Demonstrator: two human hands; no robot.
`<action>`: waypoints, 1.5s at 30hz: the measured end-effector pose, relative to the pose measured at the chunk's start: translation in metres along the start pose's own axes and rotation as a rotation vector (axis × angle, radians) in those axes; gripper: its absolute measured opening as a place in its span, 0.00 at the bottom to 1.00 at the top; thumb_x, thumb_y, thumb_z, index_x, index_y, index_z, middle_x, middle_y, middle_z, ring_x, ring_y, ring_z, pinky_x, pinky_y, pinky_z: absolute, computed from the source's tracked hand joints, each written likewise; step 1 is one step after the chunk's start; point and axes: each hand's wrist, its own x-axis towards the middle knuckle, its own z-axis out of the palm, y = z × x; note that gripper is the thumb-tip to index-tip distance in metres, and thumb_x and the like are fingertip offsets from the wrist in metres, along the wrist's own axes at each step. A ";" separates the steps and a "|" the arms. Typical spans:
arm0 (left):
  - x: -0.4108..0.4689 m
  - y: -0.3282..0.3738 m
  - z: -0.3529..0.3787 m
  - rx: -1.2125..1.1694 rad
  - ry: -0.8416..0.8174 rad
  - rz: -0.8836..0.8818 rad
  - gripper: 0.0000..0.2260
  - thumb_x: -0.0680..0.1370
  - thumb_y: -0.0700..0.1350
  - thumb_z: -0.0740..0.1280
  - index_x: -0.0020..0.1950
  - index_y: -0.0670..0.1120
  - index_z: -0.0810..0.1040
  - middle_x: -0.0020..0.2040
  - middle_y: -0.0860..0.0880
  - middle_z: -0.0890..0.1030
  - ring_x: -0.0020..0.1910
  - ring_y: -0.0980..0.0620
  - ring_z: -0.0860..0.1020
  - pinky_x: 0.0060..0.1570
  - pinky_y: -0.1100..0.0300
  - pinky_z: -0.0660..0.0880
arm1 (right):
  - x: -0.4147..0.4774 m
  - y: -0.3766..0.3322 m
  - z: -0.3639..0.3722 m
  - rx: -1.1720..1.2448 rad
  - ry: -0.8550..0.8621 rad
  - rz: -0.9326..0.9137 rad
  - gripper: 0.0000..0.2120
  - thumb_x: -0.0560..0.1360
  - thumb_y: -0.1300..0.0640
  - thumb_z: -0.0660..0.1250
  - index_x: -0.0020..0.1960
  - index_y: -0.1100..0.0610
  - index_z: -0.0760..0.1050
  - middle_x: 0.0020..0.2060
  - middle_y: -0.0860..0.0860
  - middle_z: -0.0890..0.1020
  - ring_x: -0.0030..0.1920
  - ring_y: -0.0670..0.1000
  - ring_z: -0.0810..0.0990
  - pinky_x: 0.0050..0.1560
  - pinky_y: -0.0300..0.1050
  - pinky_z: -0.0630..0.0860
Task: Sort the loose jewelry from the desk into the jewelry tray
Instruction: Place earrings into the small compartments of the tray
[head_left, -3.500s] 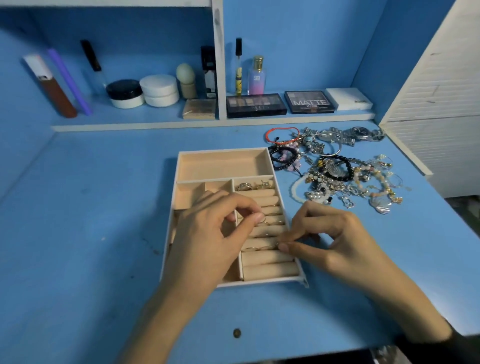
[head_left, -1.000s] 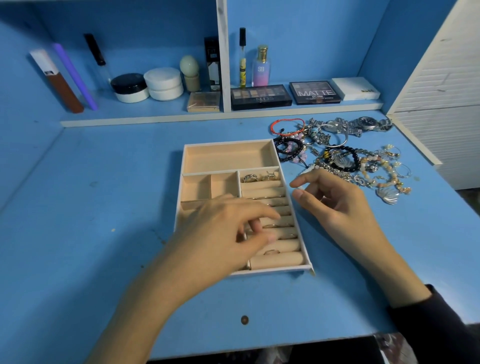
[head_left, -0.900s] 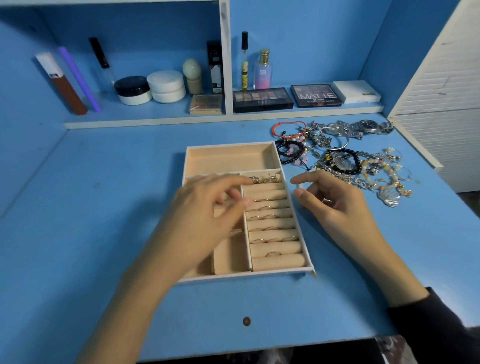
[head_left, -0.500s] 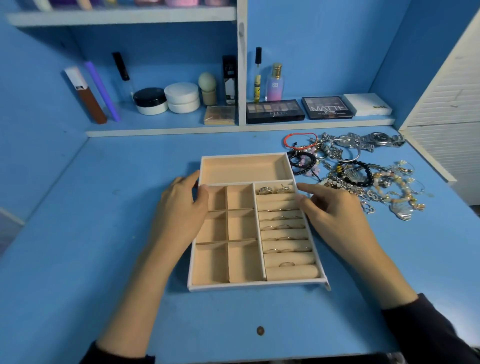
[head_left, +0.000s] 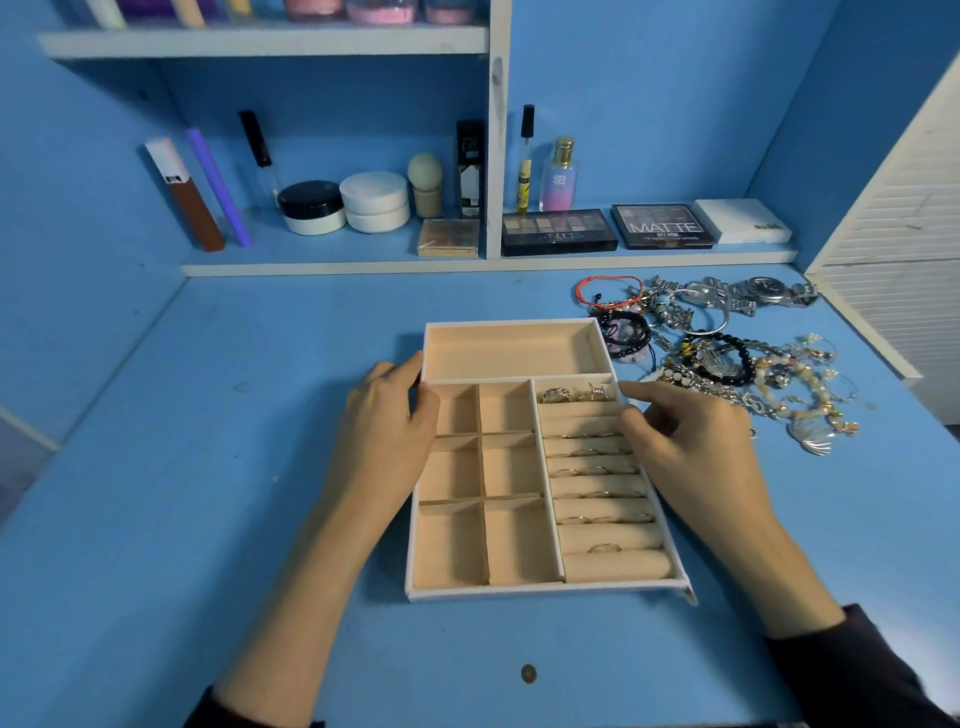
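head view: white, beige-lined jewelry tray (head_left: 545, 590) sits centred on the blue desk (head_left: 208, 415), its left rim partly hidden by the gripping left hand (head_left: 384, 436); its thin rings (head_left: 592, 470) are too small to count. six square compartments, one long. right hand (head_left: 691, 447) grips the right rim, fingers curled, near the tangled jewelry pile (head_left: 727, 364).

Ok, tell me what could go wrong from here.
1. The left hand and right hand hold the jewelry tray by its sides; a jerk or tilt might unseat the rings in the rolls.
2. The bracelet pile looks tangled, so lifting one piece could drag others along.
3. The dark bracelets lie close beside the tray's right wall; sliding the tray that way would likely push them.
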 end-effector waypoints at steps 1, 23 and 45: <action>0.000 0.000 0.000 -0.001 -0.003 0.005 0.12 0.77 0.40 0.58 0.57 0.45 0.77 0.41 0.45 0.73 0.39 0.47 0.72 0.36 0.57 0.63 | 0.000 0.001 0.000 0.007 0.003 0.013 0.11 0.71 0.63 0.65 0.51 0.57 0.82 0.23 0.59 0.76 0.25 0.47 0.67 0.29 0.33 0.66; 0.004 0.126 0.059 0.097 -0.377 0.491 0.13 0.78 0.48 0.61 0.62 0.53 0.74 0.62 0.50 0.73 0.63 0.50 0.65 0.64 0.56 0.60 | 0.011 0.072 -0.104 -0.283 0.059 0.135 0.09 0.70 0.64 0.68 0.47 0.53 0.80 0.40 0.53 0.77 0.39 0.54 0.73 0.40 0.44 0.63; 0.004 0.161 0.102 0.121 -0.467 0.572 0.13 0.76 0.47 0.65 0.60 0.54 0.76 0.56 0.51 0.77 0.60 0.50 0.70 0.57 0.53 0.70 | 0.000 0.087 -0.099 -0.306 0.042 0.104 0.03 0.69 0.53 0.72 0.41 0.50 0.80 0.38 0.48 0.74 0.39 0.50 0.75 0.43 0.49 0.75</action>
